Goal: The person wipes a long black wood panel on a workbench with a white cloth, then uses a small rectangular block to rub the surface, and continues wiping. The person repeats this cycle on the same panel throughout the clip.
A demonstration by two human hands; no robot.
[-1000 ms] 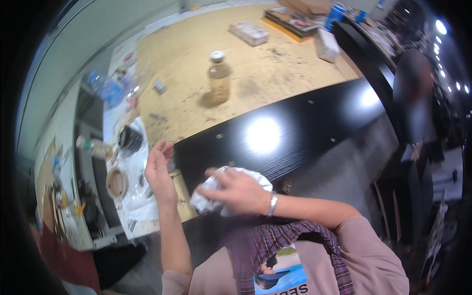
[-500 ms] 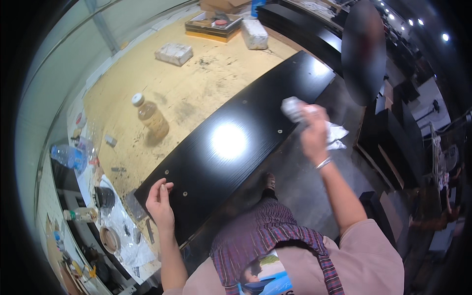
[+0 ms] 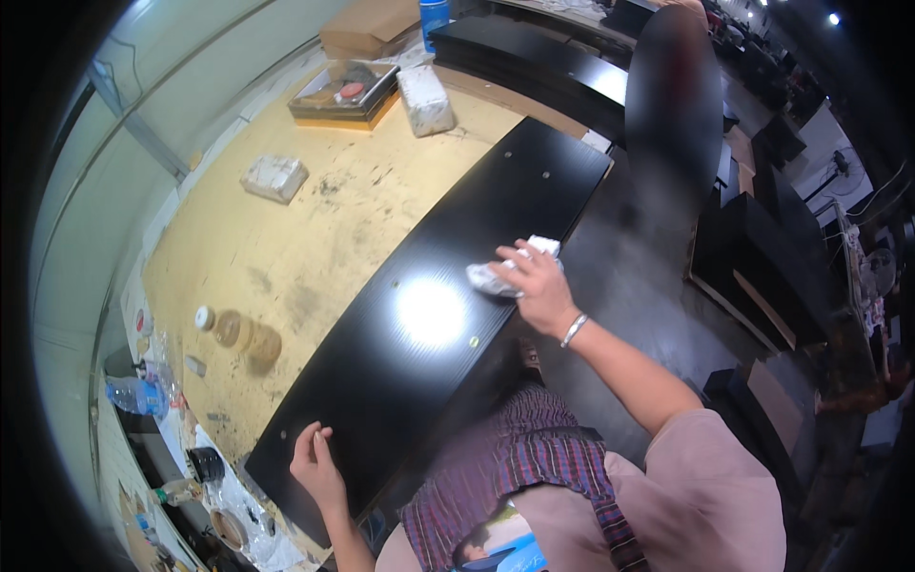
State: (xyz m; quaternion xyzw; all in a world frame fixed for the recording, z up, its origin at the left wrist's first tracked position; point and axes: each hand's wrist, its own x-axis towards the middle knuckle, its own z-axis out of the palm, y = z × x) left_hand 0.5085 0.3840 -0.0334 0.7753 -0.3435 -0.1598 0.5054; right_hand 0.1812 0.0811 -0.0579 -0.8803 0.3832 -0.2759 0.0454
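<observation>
A long black board (image 3: 372, 372) with a wood-grain surface and small round metal fittings lies slanting across the table's near side. My right hand (image 3: 538, 286) presses a crumpled white cloth (image 3: 491, 280) onto the board near its right-hand edge, fingers spread over it. Part of the cloth is hidden under the palm. Over the board's near left end is my left hand (image 3: 319, 472), its fingers loosely bent and nothing visible in them. Whether its fingertips touch the board I cannot tell.
A bottle of yellowish liquid (image 3: 246, 338) stands left of the board on the yellow tabletop (image 3: 324, 238). Farther back are two white wrapped blocks (image 3: 274, 178) and an open box (image 3: 343, 95) of small items. Black panels (image 3: 534, 62) lie behind; more black pieces (image 3: 753, 276) stand right.
My right hand has brought the cloth left and down onto the board, with its fingers now spread. The whole view has shifted, so the board and table items appear lower and farther left.
</observation>
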